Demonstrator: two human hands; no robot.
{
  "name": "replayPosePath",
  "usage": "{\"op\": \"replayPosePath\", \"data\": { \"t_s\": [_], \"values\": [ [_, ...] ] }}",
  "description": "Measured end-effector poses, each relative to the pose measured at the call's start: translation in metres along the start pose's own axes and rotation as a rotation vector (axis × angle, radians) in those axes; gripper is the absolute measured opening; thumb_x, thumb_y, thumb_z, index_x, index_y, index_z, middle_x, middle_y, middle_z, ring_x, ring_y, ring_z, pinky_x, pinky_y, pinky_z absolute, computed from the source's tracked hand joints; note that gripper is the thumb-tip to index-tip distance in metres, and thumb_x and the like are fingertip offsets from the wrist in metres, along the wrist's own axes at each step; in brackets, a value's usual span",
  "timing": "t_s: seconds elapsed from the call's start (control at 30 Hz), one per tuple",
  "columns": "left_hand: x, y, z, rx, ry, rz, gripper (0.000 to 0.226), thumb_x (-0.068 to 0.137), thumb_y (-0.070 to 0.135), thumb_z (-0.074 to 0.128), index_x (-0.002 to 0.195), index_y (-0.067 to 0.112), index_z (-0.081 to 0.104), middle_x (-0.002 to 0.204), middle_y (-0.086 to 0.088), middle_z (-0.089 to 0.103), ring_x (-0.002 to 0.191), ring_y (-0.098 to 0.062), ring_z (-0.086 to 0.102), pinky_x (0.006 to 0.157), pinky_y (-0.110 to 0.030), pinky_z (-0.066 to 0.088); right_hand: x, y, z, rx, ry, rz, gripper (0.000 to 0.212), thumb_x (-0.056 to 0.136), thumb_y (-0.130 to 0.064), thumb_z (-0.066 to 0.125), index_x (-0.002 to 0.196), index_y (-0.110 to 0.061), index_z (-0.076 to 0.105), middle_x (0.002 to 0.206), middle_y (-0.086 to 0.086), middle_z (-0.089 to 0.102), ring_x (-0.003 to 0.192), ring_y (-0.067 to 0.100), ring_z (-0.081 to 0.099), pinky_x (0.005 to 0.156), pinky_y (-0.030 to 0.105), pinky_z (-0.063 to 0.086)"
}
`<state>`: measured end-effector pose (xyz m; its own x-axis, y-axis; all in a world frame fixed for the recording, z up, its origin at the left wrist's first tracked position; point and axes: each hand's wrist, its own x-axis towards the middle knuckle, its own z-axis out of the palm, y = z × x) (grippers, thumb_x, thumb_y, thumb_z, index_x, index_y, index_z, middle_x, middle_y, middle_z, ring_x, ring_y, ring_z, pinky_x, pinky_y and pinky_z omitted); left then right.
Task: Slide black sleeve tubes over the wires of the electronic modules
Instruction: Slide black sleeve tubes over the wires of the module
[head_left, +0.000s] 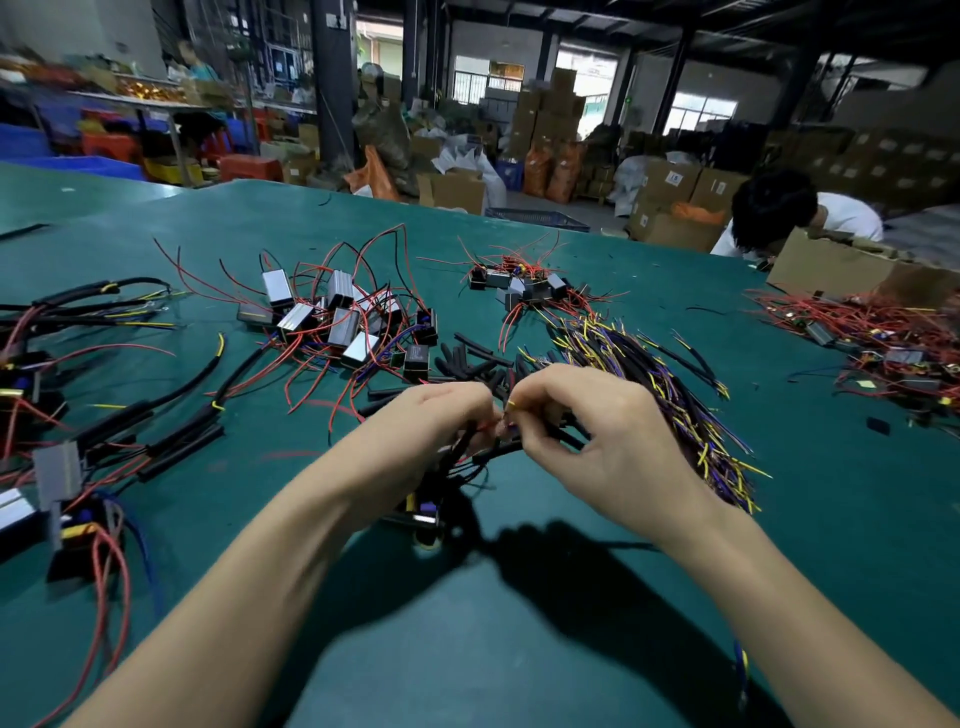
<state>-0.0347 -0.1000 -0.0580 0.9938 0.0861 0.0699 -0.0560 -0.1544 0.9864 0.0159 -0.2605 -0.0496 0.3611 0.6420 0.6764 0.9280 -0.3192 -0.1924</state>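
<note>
Over the green table my left hand grips a bunch of black and red wires that lead down to a small module lying below it. My right hand pinches a black sleeve tube at the wire ends; a yellow wire tip shows between the two hands. Loose black sleeve tubes lie just beyond my fingers. A pile of silver and black modules with red wires sits further back.
Sleeved assemblies lie at the left. A bundle of yellow, purple and black wires spreads right of my right hand. More modules lie at the back and at the far right. A person bends over cardboard boxes beyond the table.
</note>
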Motion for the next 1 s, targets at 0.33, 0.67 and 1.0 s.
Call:
{"op": "replayPosePath", "data": {
  "t_s": [0.33, 0.67, 1.0],
  "values": [
    [-0.014, 0.006, 0.0, 0.671, 0.239, 0.485, 0.01, 0.074, 0.039, 0.056, 0.077, 0.031, 0.06, 0.067, 0.016, 0.061, 0.075, -0.006, 0.055, 0.091, -0.035, 0.021, 0.004, 0.001, 0.0, 0.631, -0.082, 0.593, 0.015, 0.085, -0.002, 0.062, 0.072, -0.007, 0.065, 0.055, 0.001, 0.06, 0.045, 0.008, 0.049, 0.052, 0.015, 0.042],
    [-0.01, 0.002, -0.007, 0.807, 0.23, 0.601, 0.003, 0.078, 0.039, 0.061, 0.075, 0.039, 0.059, 0.071, 0.015, 0.059, 0.074, -0.001, 0.049, 0.085, -0.03, 0.017, 0.005, -0.002, -0.003, 0.814, -0.132, 0.696, 0.015, 0.091, -0.002, 0.059, 0.077, -0.004, 0.063, 0.056, 0.001, 0.061, 0.042, 0.009, 0.048, 0.044, 0.009, 0.035],
    [-0.006, -0.002, -0.007, 0.539, 0.104, 0.385, 0.008, 0.075, 0.046, 0.055, 0.073, 0.041, 0.06, 0.087, 0.009, 0.066, 0.092, -0.006, 0.055, 0.103, -0.037, 0.027, -0.001, 0.005, -0.006, 0.201, -0.074, 0.146, 0.007, 0.084, -0.001, 0.064, 0.081, -0.008, 0.063, 0.067, -0.008, 0.058, 0.055, 0.001, 0.049, 0.057, 0.01, 0.037]
  ]
}}
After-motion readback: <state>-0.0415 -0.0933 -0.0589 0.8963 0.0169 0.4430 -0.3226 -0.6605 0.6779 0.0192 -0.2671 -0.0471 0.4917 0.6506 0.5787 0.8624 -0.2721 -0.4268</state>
